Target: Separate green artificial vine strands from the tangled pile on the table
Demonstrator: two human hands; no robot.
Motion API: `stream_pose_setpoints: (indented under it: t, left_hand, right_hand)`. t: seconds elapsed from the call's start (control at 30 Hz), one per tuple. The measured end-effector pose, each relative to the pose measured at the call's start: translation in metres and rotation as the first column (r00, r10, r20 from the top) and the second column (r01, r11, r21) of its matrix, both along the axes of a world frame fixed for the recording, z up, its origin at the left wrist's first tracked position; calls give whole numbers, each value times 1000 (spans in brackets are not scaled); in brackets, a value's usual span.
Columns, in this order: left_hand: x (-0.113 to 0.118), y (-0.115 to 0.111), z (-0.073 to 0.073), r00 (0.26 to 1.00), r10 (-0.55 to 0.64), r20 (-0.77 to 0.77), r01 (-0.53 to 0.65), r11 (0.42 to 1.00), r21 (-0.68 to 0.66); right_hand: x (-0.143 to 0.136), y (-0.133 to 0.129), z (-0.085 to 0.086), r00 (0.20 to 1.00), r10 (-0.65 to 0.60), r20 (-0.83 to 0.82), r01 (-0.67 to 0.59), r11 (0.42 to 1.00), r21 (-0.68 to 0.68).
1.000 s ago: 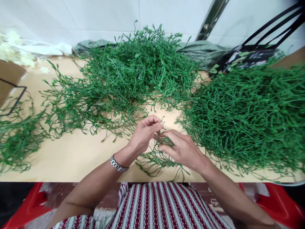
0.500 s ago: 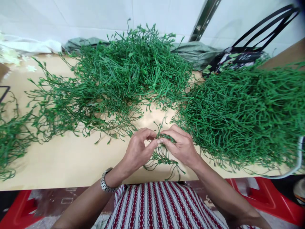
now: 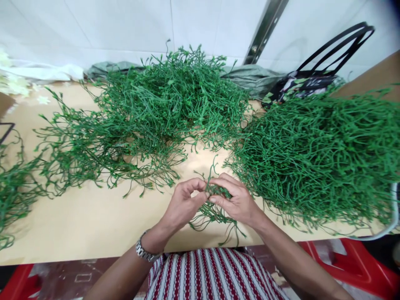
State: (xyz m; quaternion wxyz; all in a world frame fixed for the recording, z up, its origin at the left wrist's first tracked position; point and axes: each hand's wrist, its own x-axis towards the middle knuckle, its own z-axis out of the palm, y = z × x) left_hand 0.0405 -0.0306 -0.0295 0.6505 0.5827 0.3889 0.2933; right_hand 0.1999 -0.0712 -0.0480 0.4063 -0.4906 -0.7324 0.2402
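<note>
In the head view, with the hands as the centre of the dial, the left hand (image 3: pixel 186 204) comes in from 8 o'clock and the right hand (image 3: pixel 237 200) from 4 o'clock. They meet over the near part of the tabletop (image 3: pixel 81 221), fingertips close together. The left thumb and forefinger curve into a ring, their tips drawn narrow on a thin green stem. The right thumb and fingers are bent close around a small bunch of green stems (image 3: pixel 215 213) — some tips poke up at 12 o'clock, the rest spread out below the hands at 6. Exactly which strands each hand grips, I cannot tell.

More of the same greenery lies around: a tall heap (image 3: pixel 181 93) at 11 to 12 o'clock, trailing off toward 10; a dense pile (image 3: pixel 318 162) between 2 and 3; and a smaller clump (image 3: pixel 17 191) at 9, cut by the picture's edge. A dark patterned bag (image 3: pixel 296 88) with black handles stands between 1 and 2, beside grey-green sheeting (image 3: pixel 256 78). Pale flowers (image 3: pixel 14 85) sit at 10, next to white cloth (image 3: pixel 56 72). A metal-banded watch (image 3: pixel 143 248) circles the left wrist at 8 — and a red plastic seat (image 3: pixel 365 268) shows past the table edge between 3 and 4.
</note>
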Motion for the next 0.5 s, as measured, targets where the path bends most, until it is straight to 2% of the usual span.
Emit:
stream_pose_setpoints:
  t: [0.17,0.4,0.5]
  left_hand:
    - [0,2,6,998,-37,-55,39,999,27]
    - [4,5,7,998,-49,-45,51,997,56]
    - [2,8,6,993,-101,-61,105,991,78]
  right_hand:
    - [-1,0,6,999,-1,41,0,1000,29]
    - [-1,1,8,978,-81,191,59,991,118]
    - [-2,2,6,974,-50,220,24,992,122]
